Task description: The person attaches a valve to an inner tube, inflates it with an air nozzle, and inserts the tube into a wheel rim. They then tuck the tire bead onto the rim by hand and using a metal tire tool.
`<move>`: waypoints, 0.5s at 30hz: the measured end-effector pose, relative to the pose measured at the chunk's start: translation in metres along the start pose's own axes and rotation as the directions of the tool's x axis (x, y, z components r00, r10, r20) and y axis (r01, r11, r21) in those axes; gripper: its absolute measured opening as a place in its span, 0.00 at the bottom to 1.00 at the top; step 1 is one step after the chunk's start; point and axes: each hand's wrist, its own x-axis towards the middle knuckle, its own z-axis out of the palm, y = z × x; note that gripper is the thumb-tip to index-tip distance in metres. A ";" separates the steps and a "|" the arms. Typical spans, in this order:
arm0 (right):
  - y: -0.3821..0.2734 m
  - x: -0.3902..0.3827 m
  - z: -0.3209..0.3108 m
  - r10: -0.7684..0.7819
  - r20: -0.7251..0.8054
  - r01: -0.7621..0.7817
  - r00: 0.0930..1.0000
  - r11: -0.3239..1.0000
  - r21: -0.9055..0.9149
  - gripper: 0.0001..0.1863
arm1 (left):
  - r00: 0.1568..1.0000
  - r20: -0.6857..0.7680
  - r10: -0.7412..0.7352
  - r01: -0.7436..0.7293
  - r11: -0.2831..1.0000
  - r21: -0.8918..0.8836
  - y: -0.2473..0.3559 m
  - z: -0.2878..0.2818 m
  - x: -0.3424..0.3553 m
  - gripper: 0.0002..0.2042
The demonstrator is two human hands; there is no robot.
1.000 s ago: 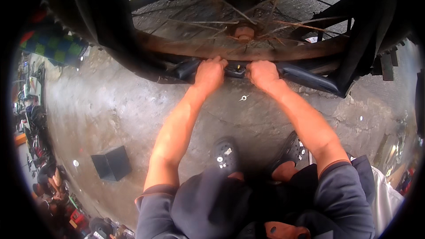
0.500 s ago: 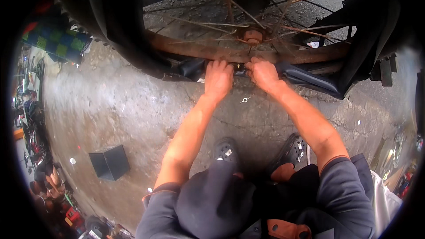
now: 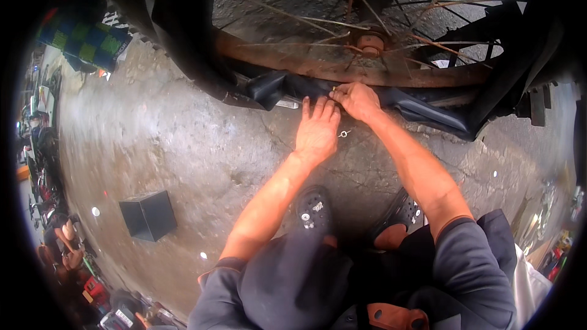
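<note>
A spoked wheel with a rusty rim (image 3: 287, 67) and an orange-brown hub nut (image 3: 370, 44) stands in front of me. Between rim and black tyre (image 3: 211, 88), a limp black inner tube (image 3: 425, 110) hangs partly out. My right hand (image 3: 359, 101) is closed at the tube, its fingertips pinching the valve (image 3: 334, 89), whose small brass-coloured tip shows. Beside it, my left hand (image 3: 318, 127) lies with fingers stretched out and apart, fingertips at the lower edge of the tube. It holds nothing that I can see.
A small metal ring with thin arms (image 3: 343, 134) lies on the concrete floor (image 3: 202, 146) below my hands. A dark box (image 3: 148, 215) stands at left. Several parts and tools crowd the left edge, where another person's hands (image 3: 70, 247) show. My clogs (image 3: 314, 208) are below.
My left hand has let go of the tube and drawn back toward me, its fingers straightening. My right hand stays at the valve. The whole view has shifted slightly.
</note>
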 end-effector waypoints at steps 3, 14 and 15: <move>-0.005 0.009 0.005 0.100 -0.042 -0.099 0.994 0.995 0.030 0.22 | 0.998 0.060 -0.015 0.014 1.000 0.010 0.004 -0.009 0.005 0.28; -0.002 0.017 0.007 0.305 -0.114 -0.282 0.945 0.942 0.180 0.22 | 0.968 0.237 -0.086 0.135 0.970 -0.200 0.008 -0.026 0.033 0.21; -0.001 0.016 0.008 0.299 -0.140 -0.272 0.944 0.944 0.184 0.22 | 0.966 0.236 -0.105 0.155 0.967 -0.203 0.007 -0.025 0.034 0.22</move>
